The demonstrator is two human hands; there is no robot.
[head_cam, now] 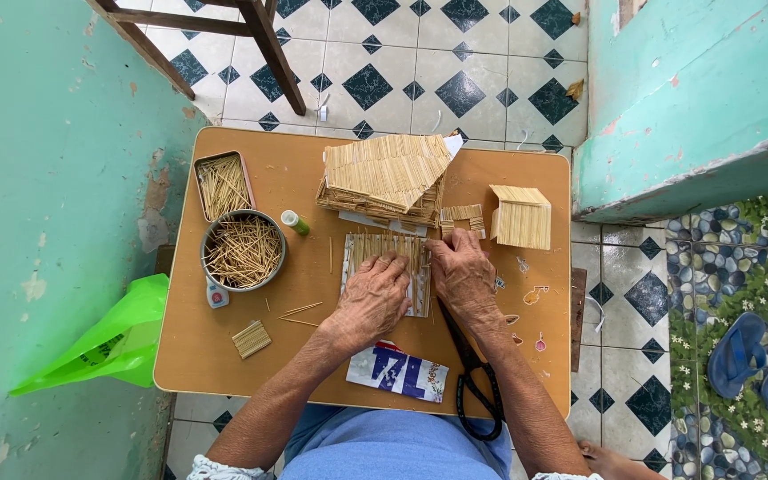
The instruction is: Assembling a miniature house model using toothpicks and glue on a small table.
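A flat panel of toothpicks (366, 249) glued side by side lies on a white sheet in the middle of the small wooden table (224, 356). My left hand (373, 298) presses palm-down on the panel's lower part. My right hand (462, 276) rests on its right edge, fingertips pinched at the sticks. Just behind the panel stands a toothpick model house (388, 178) with a sloped roof. A smaller toothpick house (521, 216) sits to the right.
A round metal bowl (243, 251) and a rectangular tin (222, 185) hold loose toothpicks at left. A green-capped glue tube (295, 222), black scissors (473, 378), a small stick bundle (251, 339), a printed packet (397, 372), a green plastic bag (108, 342), wooden chair legs (268, 44) and blue sandals (762, 360) are around.
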